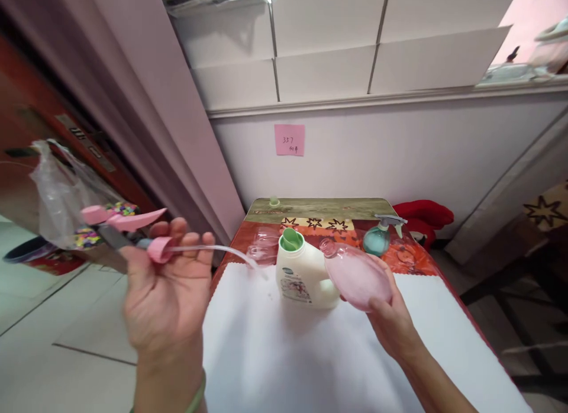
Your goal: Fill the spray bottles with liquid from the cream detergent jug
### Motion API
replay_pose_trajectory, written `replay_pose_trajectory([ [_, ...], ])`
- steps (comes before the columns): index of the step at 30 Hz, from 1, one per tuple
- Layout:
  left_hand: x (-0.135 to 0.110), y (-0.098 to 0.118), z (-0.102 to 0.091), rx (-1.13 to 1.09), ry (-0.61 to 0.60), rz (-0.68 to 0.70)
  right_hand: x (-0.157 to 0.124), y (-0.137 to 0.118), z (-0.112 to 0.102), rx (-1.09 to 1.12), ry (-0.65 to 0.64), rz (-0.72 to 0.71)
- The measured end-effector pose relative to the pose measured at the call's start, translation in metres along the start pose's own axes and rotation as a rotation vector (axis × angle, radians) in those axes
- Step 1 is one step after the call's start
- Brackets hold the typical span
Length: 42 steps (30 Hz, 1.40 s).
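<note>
Currently the left hand [168,306], raised at the near left with its palm up, pinches a pink spray head [128,222] between thumb and forefinger, while its other fingers are spread and slightly curled. From the spray head's pink collar [160,250], a thin clear tube [217,248] runs right, its tip blurred near the white jug [295,277]. On the right, the right hand [393,318] is closed around the lower end of a translucent pink bottle [357,275], thumb on the near side. That bottle is uncapped and tilted, its neck pointing left and away, just beside the jug; whether the 2 touch, I cannot tell. The jug stands upright on a white sheet [248,360], its mouth fitted with a green spout [291,239]. Beyond, at the far right of the table [328,207], stands 1 teal spray bottle [376,241] with a grey trigger top; 1 small green cap [274,202] sits at the far left. A pink note [289,139] marked 357 is on the wall [355,147] behind.
</note>
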<state>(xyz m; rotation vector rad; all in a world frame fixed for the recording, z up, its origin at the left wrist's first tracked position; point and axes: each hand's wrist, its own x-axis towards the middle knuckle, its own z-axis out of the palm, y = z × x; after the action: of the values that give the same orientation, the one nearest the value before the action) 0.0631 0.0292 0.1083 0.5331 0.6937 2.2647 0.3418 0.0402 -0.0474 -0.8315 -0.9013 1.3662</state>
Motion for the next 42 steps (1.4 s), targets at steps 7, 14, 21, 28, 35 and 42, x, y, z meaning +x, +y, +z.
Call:
replay_pose_trajectory([
  [7,0.008,0.004,-0.057,0.022,0.133,-0.225,0.030,-0.026,0.003,-0.298,-0.126,-0.071],
  [14,0.006,-0.014,-0.091,0.011,0.083,-0.359,0.045,-0.048,0.021,-0.465,-0.158,-0.087],
  [21,0.005,-0.013,-0.096,-0.091,0.104,-0.412,0.054,-0.061,0.029,-0.513,-0.173,-0.072],
  [28,0.006,-0.016,-0.103,-0.072,0.105,-0.468,0.054,-0.066,0.030,-0.578,-0.177,-0.095],
  [35,0.010,-0.019,-0.104,-0.074,0.279,-0.483,0.053,-0.075,0.037,-0.587,-0.195,-0.056],
  [42,0.009,-0.020,-0.105,-0.093,0.308,-0.495,0.054,-0.085,0.040,-0.696,-0.200,-0.034],
])
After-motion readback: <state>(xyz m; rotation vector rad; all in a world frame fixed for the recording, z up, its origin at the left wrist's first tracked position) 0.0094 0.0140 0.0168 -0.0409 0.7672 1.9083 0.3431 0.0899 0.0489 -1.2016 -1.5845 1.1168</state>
